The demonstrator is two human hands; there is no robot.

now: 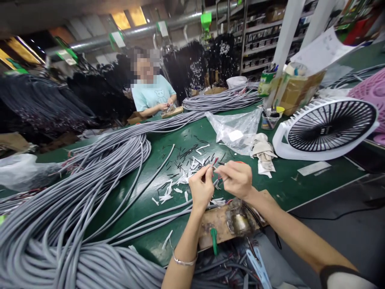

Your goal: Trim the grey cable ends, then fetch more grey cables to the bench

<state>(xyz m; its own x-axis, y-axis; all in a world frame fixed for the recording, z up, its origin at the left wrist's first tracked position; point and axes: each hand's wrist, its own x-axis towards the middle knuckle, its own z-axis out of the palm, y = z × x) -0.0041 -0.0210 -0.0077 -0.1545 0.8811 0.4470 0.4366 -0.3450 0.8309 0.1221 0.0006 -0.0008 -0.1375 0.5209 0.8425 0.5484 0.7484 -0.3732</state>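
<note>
Centrally: thin wire ends (215,161), one red among them, are sitting in the narrow gap between two hands, above the green table (285,176). The red piece is pointing up and away from the wearer, its short axis seemingly leaning a little to the right; the fingers are hiding the rest.

Item, left hand (202,189): thumb and forefinger are pinching the wire ends from the left, tips touching them. Of the two hands, this one is appearing the nearer.

Item, right hand (237,178): facing the left hand from across the gap; thumb and forefinger are pressing together just beside the wire ends. Whatever those fingers are gripping is showing too small to tell.

Item, grey cables (102,170): lying in a thick bundle on the left, a few strands running toward the left hand.

Item, white scraps (167,196) and black offcuts (180,160): lying scattered on the table, left of the hands and beyond them.

Item, wooden board (221,218): resting below the hands at the near edge, a green clip (213,241) standing on its front side.
</note>
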